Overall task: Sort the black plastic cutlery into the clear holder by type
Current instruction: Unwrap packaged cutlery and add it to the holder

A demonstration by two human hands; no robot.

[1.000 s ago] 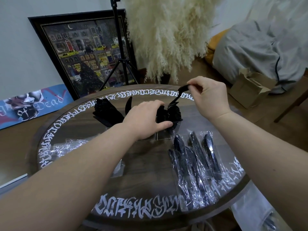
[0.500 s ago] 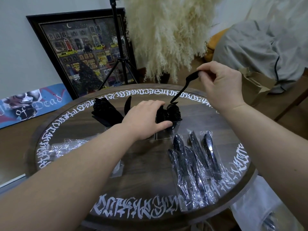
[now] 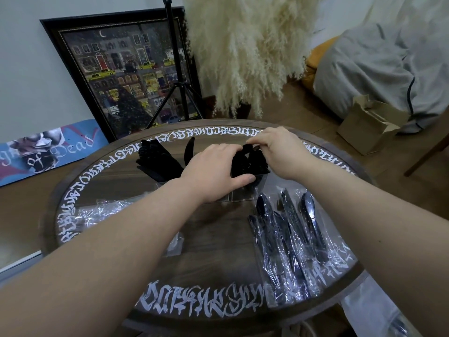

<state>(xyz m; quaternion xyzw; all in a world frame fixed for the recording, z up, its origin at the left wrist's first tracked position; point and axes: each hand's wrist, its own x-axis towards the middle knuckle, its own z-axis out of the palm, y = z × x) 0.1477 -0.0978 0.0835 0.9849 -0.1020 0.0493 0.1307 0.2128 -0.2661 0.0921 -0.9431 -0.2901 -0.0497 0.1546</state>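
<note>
Left hand (image 3: 213, 171) gripping the clear holder (image 3: 240, 194) with thumb curled across its front, right hand (image 3: 279, 152) pinching a black utensil handle (image 3: 250, 148) above the right compartment, wrapped cutlery packs (image 3: 289, 242) lying near on the round table (image 3: 213, 239).

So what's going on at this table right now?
A person is sorting black plastic cutlery into a clear holder on a round table. The left hand grips the holder while the right hand works at the cutlery bunch standing in it. More wrapped cutlery lies nearby.
</note>
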